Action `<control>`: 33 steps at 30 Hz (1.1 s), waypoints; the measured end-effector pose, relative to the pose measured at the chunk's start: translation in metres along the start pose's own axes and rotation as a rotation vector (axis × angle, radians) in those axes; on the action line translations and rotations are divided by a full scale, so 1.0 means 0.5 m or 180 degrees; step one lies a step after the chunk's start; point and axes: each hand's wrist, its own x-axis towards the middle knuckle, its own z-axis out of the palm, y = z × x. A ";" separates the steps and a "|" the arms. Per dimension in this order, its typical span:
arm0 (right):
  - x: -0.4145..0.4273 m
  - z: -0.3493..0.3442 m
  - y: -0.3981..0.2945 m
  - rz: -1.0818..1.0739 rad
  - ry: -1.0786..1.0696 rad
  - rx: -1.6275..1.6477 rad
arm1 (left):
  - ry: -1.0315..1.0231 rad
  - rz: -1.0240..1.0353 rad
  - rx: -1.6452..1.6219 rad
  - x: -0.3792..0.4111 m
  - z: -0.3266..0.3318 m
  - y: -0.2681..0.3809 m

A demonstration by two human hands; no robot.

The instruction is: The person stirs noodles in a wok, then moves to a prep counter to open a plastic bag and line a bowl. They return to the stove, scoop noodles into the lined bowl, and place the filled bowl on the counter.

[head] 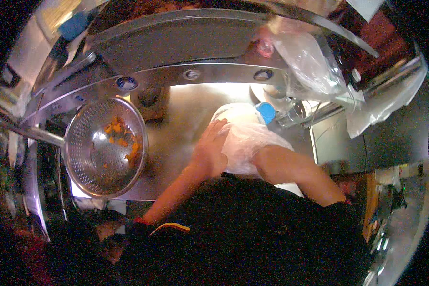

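Note:
A white, partly see-through plastic bag [243,143] lies bunched against my dark top at the near edge of a steel counter [186,107]. Its upper part is bright white; the contents cannot be told. My left hand [212,153] lies on the bag's left side, its fingers along the plastic. At the right side, my right hand [268,161] is pressed to the bag or partly inside it, and its fingers are hidden. Just beyond the bag is a round blue lid [265,112], touching or very near the plastic.
To the left stands a perforated steel colander [105,146] with orange food scraps inside. Clear plastic bags [311,68] hang at the upper right, near a clear container [295,111]. Round dials or fittings [192,74] line the counter's far rail. A brown block-like object [151,102] sits behind the colander.

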 end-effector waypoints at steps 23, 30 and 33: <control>-0.179 0.128 0.061 -0.1003 0.1897 0.1287 | -0.0370 -0.0537 -0.0060 -0.007 -0.021 0.126; -0.125 0.285 0.155 0.0977 0.2470 0.1461 | -0.0907 -0.0468 -0.0457 -0.006 -0.014 0.143; -0.125 0.259 0.161 0.1203 0.1670 0.2772 | -0.1043 -0.0556 -0.0275 -0.027 0.014 0.128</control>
